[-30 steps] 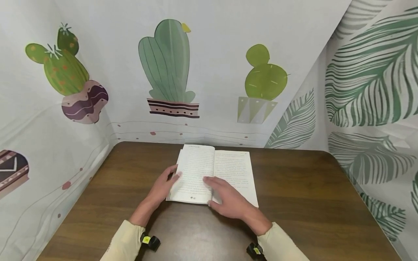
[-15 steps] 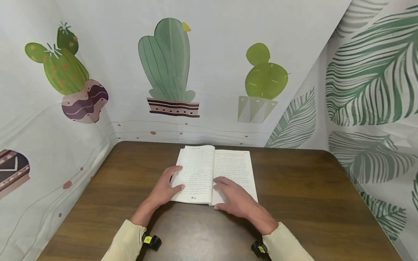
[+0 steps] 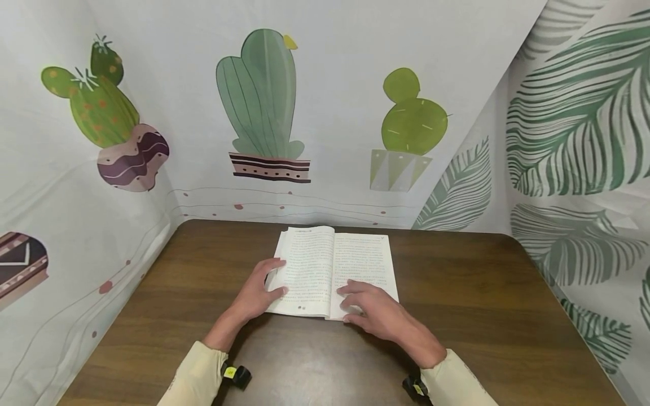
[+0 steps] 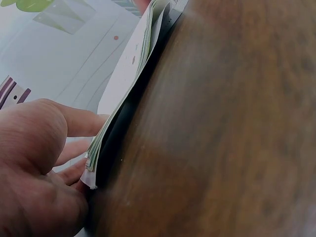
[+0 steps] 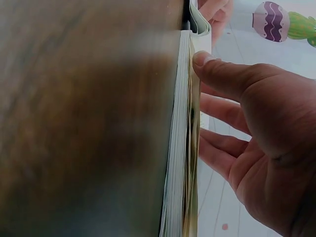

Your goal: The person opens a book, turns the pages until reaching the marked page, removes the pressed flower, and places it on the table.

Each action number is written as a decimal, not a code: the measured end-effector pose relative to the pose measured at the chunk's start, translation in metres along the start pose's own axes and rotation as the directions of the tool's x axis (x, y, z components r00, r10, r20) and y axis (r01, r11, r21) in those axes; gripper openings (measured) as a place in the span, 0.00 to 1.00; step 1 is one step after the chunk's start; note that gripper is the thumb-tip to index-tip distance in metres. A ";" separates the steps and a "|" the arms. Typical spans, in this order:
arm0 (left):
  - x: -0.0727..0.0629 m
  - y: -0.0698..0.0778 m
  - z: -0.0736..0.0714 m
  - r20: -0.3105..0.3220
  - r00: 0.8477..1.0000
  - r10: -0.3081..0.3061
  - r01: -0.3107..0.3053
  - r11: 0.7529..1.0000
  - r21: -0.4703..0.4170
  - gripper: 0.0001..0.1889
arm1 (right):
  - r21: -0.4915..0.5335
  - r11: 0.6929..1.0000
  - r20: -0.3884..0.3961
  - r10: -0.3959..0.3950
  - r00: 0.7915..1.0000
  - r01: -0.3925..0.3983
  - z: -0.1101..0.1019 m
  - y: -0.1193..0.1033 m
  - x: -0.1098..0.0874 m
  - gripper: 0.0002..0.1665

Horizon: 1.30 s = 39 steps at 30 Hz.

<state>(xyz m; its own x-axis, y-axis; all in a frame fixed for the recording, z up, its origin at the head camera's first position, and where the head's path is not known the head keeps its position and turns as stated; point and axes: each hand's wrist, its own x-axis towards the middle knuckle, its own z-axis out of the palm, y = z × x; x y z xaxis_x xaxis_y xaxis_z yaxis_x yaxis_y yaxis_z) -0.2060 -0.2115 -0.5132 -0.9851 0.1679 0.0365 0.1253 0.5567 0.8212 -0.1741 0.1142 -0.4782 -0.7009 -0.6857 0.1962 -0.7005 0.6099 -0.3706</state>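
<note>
A book (image 3: 308, 254) lies spread on the wooden table, with printed text on both pages. My left hand (image 3: 254, 290) is at the left page's outer edge, its thumb and forefinger extended over the paper. From the left wrist view, that side's page stack (image 4: 103, 140) curves up from the table, the left thumb touching its upper face. Over the lower right page is my right hand (image 3: 376, 307), fingers loosely bent and spread. The right wrist view has the right thumb (image 5: 217, 66) at the near edge of the thicker page block (image 5: 180, 133), with nothing pinched.
The brown table (image 3: 457, 299) extends on both sides of the book. A white curtain (image 3: 340, 113) printed with cacti hangs behind it, and a leaf-patterned cloth (image 3: 574, 146) is at the right. Each wrist carries a black camera mount (image 3: 236, 375).
My right hand has slid rightward from the left page near the spine to the right page. The left hand has shifted slightly inward over the left page's edge.
</note>
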 end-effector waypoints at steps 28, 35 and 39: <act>-0.001 0.002 0.002 -0.005 1.000 -0.027 0.027 1.000 -0.004 0.31 | -0.026 0.992 -0.195 0.119 0.974 -0.126 -0.019 0.034 -0.039 0.16; 0.000 0.000 0.001 -0.007 1.000 -0.010 0.010 1.000 -0.002 0.31 | 0.123 0.924 -0.315 0.382 0.869 -0.362 -0.022 0.043 -0.054 0.14; 0.000 -0.002 0.002 -0.009 1.000 -0.010 0.010 1.000 0.003 0.31 | 0.188 0.884 -0.355 0.467 0.810 -0.428 -0.019 0.038 -0.046 0.12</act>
<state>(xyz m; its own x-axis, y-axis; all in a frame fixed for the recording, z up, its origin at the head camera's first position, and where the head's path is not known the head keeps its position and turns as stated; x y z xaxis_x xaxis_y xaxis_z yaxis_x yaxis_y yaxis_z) -0.2057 -0.2113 -0.5156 -0.9874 0.1547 0.0334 0.1156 0.5606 0.8200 -0.1712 0.1763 -0.4842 -0.9426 -0.1292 0.3080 -0.2942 0.7580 -0.5822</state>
